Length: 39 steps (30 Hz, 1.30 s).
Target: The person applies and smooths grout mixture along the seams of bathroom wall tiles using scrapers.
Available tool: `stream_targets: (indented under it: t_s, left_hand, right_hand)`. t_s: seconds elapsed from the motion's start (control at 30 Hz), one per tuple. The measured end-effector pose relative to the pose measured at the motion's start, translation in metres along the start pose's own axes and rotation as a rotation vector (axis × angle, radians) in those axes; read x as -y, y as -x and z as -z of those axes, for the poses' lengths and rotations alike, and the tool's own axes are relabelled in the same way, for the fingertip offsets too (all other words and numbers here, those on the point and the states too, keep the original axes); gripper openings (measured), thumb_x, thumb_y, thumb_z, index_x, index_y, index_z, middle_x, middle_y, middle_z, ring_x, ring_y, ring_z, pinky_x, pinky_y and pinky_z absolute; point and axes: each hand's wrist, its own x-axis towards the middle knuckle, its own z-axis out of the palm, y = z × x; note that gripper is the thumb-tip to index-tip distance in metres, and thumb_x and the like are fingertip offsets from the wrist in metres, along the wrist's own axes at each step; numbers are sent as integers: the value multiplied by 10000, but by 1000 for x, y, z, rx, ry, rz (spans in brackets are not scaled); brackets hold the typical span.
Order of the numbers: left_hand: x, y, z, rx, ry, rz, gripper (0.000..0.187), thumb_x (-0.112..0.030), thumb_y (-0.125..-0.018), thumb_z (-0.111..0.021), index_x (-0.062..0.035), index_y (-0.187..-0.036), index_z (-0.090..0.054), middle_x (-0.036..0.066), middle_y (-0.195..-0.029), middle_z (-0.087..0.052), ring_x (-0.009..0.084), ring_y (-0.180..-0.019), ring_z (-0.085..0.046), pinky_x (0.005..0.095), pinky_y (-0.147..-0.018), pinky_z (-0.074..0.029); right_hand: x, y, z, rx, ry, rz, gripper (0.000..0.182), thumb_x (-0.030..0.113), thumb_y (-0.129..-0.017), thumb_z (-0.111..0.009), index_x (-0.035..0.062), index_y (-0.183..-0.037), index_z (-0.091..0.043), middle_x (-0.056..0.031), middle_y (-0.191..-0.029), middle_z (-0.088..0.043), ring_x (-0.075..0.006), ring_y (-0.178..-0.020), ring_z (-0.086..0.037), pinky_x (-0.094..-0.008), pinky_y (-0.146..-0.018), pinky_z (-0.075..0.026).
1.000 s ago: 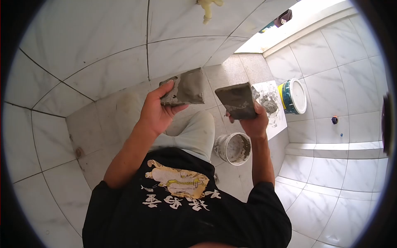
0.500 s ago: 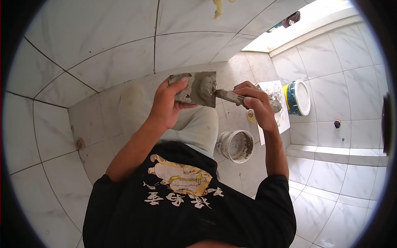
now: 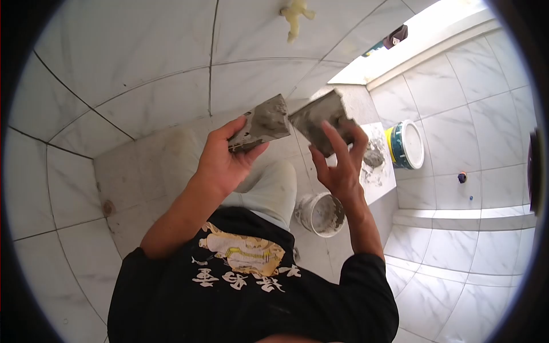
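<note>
My left hand (image 3: 223, 154) is closed on the near end of a flat rectangular mortar plate (image 3: 263, 123), thumb along one edge and fingers beneath. Grey wet mortar coats its face. My right hand (image 3: 343, 146) grips a broad rectangular plastering trowel (image 3: 317, 117), its grey-smeared blade tilted up toward me, fingers spread over it. The trowel's left corner comes right up to the plate's right edge. Both tools are held above the floor, in front of my knee.
A mortar-smeared white bucket (image 3: 323, 214) stands on the floor below my right forearm. Beyond it, a white board (image 3: 386, 180) carries a mortar heap (image 3: 374, 157). A green and yellow lidded bucket (image 3: 407, 144) is farther right. A pale yellow tap (image 3: 295, 17) sticks out of the tiled wall.
My right hand has turned the trowel from edge-on to showing its broad face. The left plate has tilted, and the rounded mortar lump on it now looks flatter.
</note>
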Motion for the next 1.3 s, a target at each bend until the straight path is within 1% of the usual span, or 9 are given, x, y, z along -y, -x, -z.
stream_targets:
  t_s: [0.1,0.17,0.23,0.37,0.63,0.77,1.03,1.1,1.3]
  left_hand:
    - [-21,0,-6,125,-19,-44,274,-183,-988,-500,16,-1166,-560,126,-1089,-673,250,-929,-701,379,-743,-639]
    - [-31,0,-7,187,-78,-56,277,-190,-984,-509,19,-1161,-554,131,-1092,-665,253,-947,-695,385,-753,-636]
    - [-34,-10,-7,200,-208,-86,313,-225,-983,-521,24,-1169,-560,125,-1070,-675,244,-925,-703,391,-732,-638]
    - [-31,-12,-9,211,-507,-94,356,-264,-982,-524,27,-1185,-559,119,-1064,-681,227,-903,-708,381,-711,-638]
    - [-33,-14,-22,135,-567,-305,361,-268,-976,-534,31,-1176,-568,118,-1050,-682,208,-905,-704,367,-715,-636]
    - [-18,-17,-18,94,-398,-177,339,-252,-975,-537,24,-1168,-569,121,-1061,-679,220,-917,-701,373,-729,-635]
    - [-18,2,-25,227,-387,-216,346,-264,-997,-510,1,-1216,-551,122,-1115,-673,217,-961,-695,387,-762,-626]
    - [-24,1,-30,278,-456,-296,375,-284,-1002,-507,1,-1243,-536,116,-1146,-665,211,-1011,-680,397,-827,-609]
    - [-16,-21,-12,327,-411,-527,499,-349,-975,-571,-41,-1348,-446,106,-1315,-565,215,-1218,-554,446,-1054,-447]
  right_hand:
    - [-6,14,1,13,-267,-218,655,15,-744,-726,57,-1361,-509,-197,-1316,-419,-319,-1192,-468,-390,-964,-436]
    - [0,23,4,-25,-1048,-779,690,133,-837,-599,1,-1467,-352,-189,-1356,-477,-236,-1034,-582,-337,-843,-479]
    - [3,19,13,67,-1768,-810,675,162,-853,-556,-9,-1473,-349,-183,-1304,-539,-217,-969,-606,-315,-781,-480]
    - [19,-9,28,93,-817,-582,482,157,-929,-532,-30,-1371,-491,-138,-1166,-587,-210,-961,-593,-289,-740,-468]
    - [18,-8,45,384,-754,-396,420,179,-910,-523,10,-1286,-604,-179,-1189,-593,-233,-1009,-581,-331,-876,-451]
    - [16,-12,35,-48,-957,-397,446,202,-944,-484,-26,-1320,-560,-189,-1302,-500,-245,-1148,-503,-336,-972,-395]
    - [-24,23,-24,139,-231,-204,505,210,-909,-577,14,-1371,-514,-215,-1310,-510,-362,-1127,-541,-440,-973,-428]
    - [-24,32,-22,-158,-1572,-795,608,323,-929,-540,27,-1441,-397,-217,-1262,-552,-380,-1049,-594,-477,-937,-464]
    - [93,16,-1,26,-2553,-1063,704,525,-996,-316,15,-1480,-290,-385,-1336,-428,-354,-949,-594,-431,-784,-534]
